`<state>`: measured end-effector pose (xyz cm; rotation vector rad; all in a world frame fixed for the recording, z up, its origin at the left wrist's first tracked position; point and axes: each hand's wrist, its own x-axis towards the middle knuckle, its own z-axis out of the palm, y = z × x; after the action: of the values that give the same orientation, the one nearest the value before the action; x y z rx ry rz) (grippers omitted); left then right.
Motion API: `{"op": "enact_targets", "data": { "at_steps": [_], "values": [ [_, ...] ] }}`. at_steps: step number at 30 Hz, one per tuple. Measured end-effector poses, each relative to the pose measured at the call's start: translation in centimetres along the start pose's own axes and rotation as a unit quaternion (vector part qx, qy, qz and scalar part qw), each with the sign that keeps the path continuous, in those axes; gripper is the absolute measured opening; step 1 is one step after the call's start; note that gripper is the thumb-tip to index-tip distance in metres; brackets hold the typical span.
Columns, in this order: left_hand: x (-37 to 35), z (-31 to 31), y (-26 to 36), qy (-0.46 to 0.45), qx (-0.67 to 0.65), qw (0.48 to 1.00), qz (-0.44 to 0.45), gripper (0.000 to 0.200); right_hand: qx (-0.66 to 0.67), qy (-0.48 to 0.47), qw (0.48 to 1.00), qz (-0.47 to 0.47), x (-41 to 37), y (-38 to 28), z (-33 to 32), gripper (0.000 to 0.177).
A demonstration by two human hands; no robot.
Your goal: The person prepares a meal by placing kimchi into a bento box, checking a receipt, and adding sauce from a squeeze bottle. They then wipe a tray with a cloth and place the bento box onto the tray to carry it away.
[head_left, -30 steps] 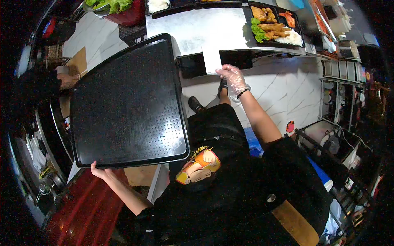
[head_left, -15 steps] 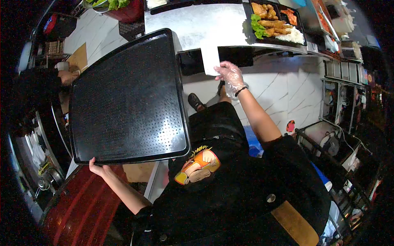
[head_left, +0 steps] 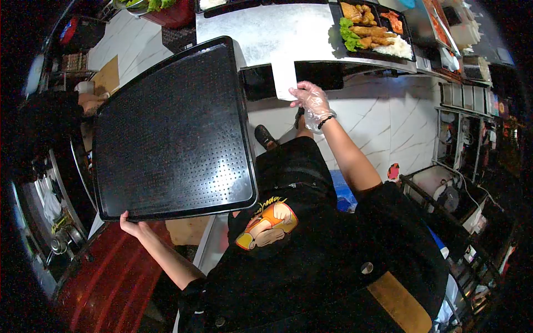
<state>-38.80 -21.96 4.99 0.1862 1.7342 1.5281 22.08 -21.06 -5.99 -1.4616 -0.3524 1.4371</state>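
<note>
A big black tray (head_left: 177,127) with a dimpled surface fills the left of the view. My left hand (head_left: 133,226), bare, grips its near edge, thumb on the rim and the other fingers hidden underneath. My right hand (head_left: 312,102) wears a clear plastic glove, with a dark bead bracelet at the wrist. Between its thumb and fingers is a white paper slip (head_left: 285,77), held upright by the lower end in front of the steel counter (head_left: 266,33). The slip's print, if any, is too faint to read.
A black meal box (head_left: 377,32) with fried pieces, rice, lettuce and red pickles sits on the counter's right. Another person's hand (head_left: 91,104) shows past the tray's left edge. Leafy greens (head_left: 158,4) stand in a container at the top. Shelving (head_left: 463,122) lines the right.
Almost nothing differs. The tray's far edge and the paper slip sit very slightly higher in view, and both hands keep their hold.
</note>
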Motion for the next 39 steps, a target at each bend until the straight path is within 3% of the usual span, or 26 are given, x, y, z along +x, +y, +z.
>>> {"op": "enact_targets", "data": {
  "at_steps": [15,17,21,23,27,30,32,33,34,38,39],
  "values": [
    [-2.5,1.6,-0.2,0.014,0.02,1.0,0.002,0.036,-0.026,0.02,0.999,0.004,-0.1,-0.1,0.2,0.024],
    [-2.3,0.8,-0.9,-0.011,0.037,0.994,0.102,0.027,-0.009,0.018,1.0,0.003,-0.3,-0.2,0.3,0.023],
    [-1.4,0.4,-0.8,-0.011,0.04,0.994,0.103,0.026,0.0,0.011,1.0,0.005,-0.1,0.2,0.1,0.024],
    [-0.9,1.2,-0.1,0.025,0.031,0.999,-0.003,0.033,0.009,0.011,1.0,0.0,0.2,0.6,-0.1,0.026],
    [-2.4,2.4,-0.2,0.018,0.014,1.0,-0.011,0.031,0.031,0.008,0.999,-0.009,0.5,1.4,-0.5,0.029],
    [-3.7,3.2,-0.4,-0.005,0.015,1.0,-0.024,0.031,-0.043,0.027,0.999,-0.019,0.7,2.0,-0.9,0.028],
    [-8.9,7.0,-0.2,0.002,0.018,1.0,0.0,0.036,-0.065,-0.017,0.992,-0.106,1.6,3.8,-2.0,0.032],
    [-10.5,8.0,-0.2,-0.005,-0.014,0.999,-0.035,0.038,-0.287,0.054,0.947,-0.132,2.1,4.0,-2.6,0.036],
    [-9.9,6.8,-1.6,-0.032,0.002,0.999,0.018,0.037,-0.322,0.084,0.931,-0.148,0.6,2.4,-2.7,0.039],
    [-4.1,3.7,-4.3,-0.095,-0.036,0.991,0.088,0.021,-0.264,0.208,0.921,-0.195,0.2,-0.1,-6.5,0.037],
    [-1.9,3.1,-4.6,-0.111,-0.088,0.99,-0.023,0.017,-0.183,0.226,0.936,-0.199,1.5,0.3,-8.4,0.035]
  ]
}}
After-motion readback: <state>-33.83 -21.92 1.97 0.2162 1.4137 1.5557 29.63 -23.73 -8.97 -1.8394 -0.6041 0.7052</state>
